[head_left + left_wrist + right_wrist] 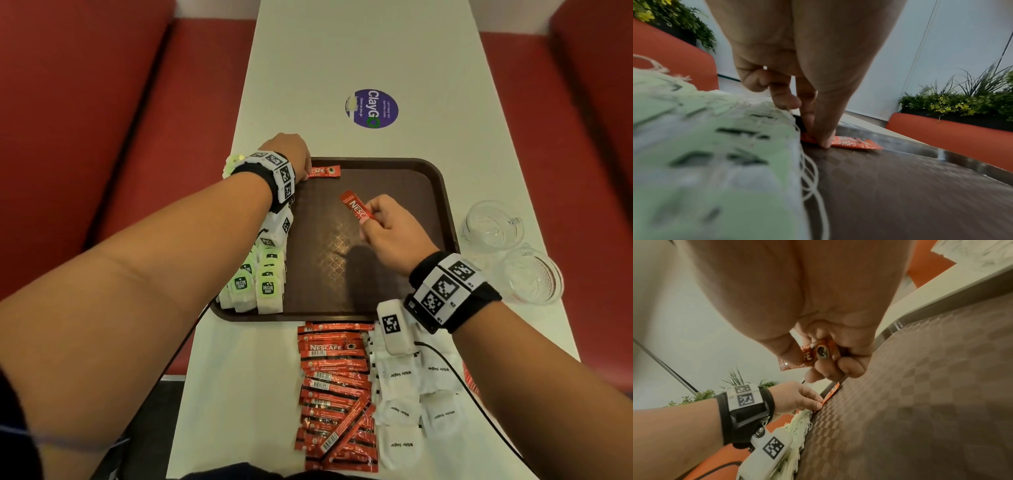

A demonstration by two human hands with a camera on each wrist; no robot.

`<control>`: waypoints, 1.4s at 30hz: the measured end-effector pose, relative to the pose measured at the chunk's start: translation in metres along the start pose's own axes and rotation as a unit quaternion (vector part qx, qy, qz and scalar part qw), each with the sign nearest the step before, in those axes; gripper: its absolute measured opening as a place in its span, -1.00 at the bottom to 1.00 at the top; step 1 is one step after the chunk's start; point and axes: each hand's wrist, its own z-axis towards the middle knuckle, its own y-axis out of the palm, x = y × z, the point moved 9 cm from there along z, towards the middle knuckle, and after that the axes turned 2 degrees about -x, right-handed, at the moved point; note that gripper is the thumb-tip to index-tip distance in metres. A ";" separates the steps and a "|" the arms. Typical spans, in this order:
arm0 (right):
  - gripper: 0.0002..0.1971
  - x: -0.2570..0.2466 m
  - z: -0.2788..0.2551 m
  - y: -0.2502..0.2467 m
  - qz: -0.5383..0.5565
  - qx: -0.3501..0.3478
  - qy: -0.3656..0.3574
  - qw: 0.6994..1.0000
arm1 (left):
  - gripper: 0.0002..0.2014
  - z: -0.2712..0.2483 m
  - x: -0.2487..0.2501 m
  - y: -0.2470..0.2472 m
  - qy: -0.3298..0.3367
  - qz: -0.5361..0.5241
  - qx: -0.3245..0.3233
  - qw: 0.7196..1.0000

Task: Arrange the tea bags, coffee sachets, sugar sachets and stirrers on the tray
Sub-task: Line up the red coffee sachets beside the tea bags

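A brown tray point(394, 192) lies on the white table. Tea bags point(260, 284) with green tags line its left edge. At the tray's far left corner my left hand point(305, 171) pinches the end of a red coffee sachet point(325, 171) that lies flat along the far rim. The left wrist view has the thumb and a finger of that hand point(818, 139) down on this sachet point(855, 143). My right hand point(368, 214) holds a second red coffee sachet point(354, 205) above the tray's middle. In the right wrist view its fingers point(826, 369) curl round that sachet point(818, 353).
A pile of red coffee sachets point(332, 387) and white sugar sachets point(411, 404) lies on the table in front of the tray. Two glass cups point(489, 226) point(531, 277) stand right of the tray. Red benches run along both sides of the table.
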 end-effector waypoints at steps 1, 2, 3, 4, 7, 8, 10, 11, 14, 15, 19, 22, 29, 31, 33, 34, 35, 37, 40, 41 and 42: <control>-0.95 0.000 -0.001 0.000 -0.005 0.000 -0.001 1.000 | -0.90 -0.002 0.002 -0.001 0.006 0.001 0.000 1.000; -0.95 0.000 -0.001 -0.001 -0.010 0.001 -0.002 1.000 | -0.90 -0.004 0.004 -0.002 0.012 0.002 0.005 1.000; -0.95 0.000 -0.001 -0.002 -0.015 0.003 -0.003 1.000 | -0.88 -0.007 0.006 -0.006 0.021 0.002 0.017 1.000; -0.95 0.000 -0.001 -0.003 -0.021 0.005 -0.003 1.000 | -0.84 -0.010 0.009 -0.011 0.032 -0.004 0.037 0.999; -0.95 0.000 0.002 -0.005 -0.038 0.006 -0.007 0.999 | -0.71 -0.035 0.029 -0.032 0.102 -0.097 0.085 0.986; -0.96 -0.001 0.002 -0.006 -0.039 0.006 -0.008 0.999 | -0.70 -0.048 0.039 -0.038 0.138 -0.136 0.083 0.978; -0.95 -0.002 0.003 -0.005 -0.034 0.006 -0.008 0.999 | -0.74 -0.075 0.060 -0.038 0.207 -0.181 0.043 0.961; -0.94 -0.004 0.003 -0.005 -0.032 0.006 -0.010 0.999 | -0.80 -0.086 0.068 -0.034 0.235 -0.175 0.017 0.956; -0.95 -0.008 0.003 -0.004 -0.047 0.004 -0.019 0.999 | -0.89 -0.102 0.078 -0.017 0.281 -0.101 -0.016 0.954; -0.96 -0.010 0.002 -0.005 -0.054 0.004 -0.022 0.998 | -0.90 -0.103 0.078 -0.013 0.283 -0.085 -0.013 0.955; -0.61 -0.006 -0.002 -0.010 -0.080 0.028 -0.019 0.996 | -0.91 -0.091 0.055 -0.022 0.231 -0.073 0.028 0.970; -0.51 -0.004 -0.010 -0.012 -0.120 0.035 -0.030 0.992 | -0.94 -0.068 0.015 -0.033 0.133 -0.090 0.083 0.984; -0.79 -0.008 -0.049 0.040 -0.285 -0.174 -0.101 0.937 | -0.94 -0.030 -0.010 -0.012 0.034 -0.086 0.043 0.995; -0.80 -0.004 -0.062 0.057 -0.325 -0.228 -0.104 0.912 | -0.95 -0.023 -0.005 -0.006 0.031 -0.063 0.032 0.997; -0.76 0.000 -0.072 0.072 -0.357 -0.260 -0.105 0.891 | -0.95 -0.017 -0.003 -0.003 0.024 -0.044 0.035 0.998; -0.73 0.002 -0.076 0.077 -0.371 -0.270 -0.105 0.883 | -0.95 -0.014 -0.002 -0.003 0.018 -0.032 0.036 0.999; -0.70 0.004 -0.080 0.083 -0.383 -0.277 -0.107 0.874 | -0.94 -0.013 -0.002 -0.003 0.011 -0.021 0.036 0.999; -0.67 0.007 -0.085 0.090 -0.404 -0.286 -0.114 0.861 | -0.91 -0.008 -0.004 -0.005 -0.003 -0.011 0.039 0.999; -0.66 0.009 -0.088 0.093 -0.423 -0.282 -0.127 0.852 | -0.91 -0.005 -0.004 -0.003 -0.010 0.000 0.035 0.999; -0.66 0.008 -0.088 0.094 -0.427 -0.279 -0.130 0.850 | -0.91 -0.005 -0.003 -0.002 -0.010 0.002 0.033 0.999; -0.67 0.008 -0.088 0.094 -0.431 -0.277 -0.133 0.848 | -0.93 -0.005 -0.003 -0.001 -0.010 0.003 0.032 0.999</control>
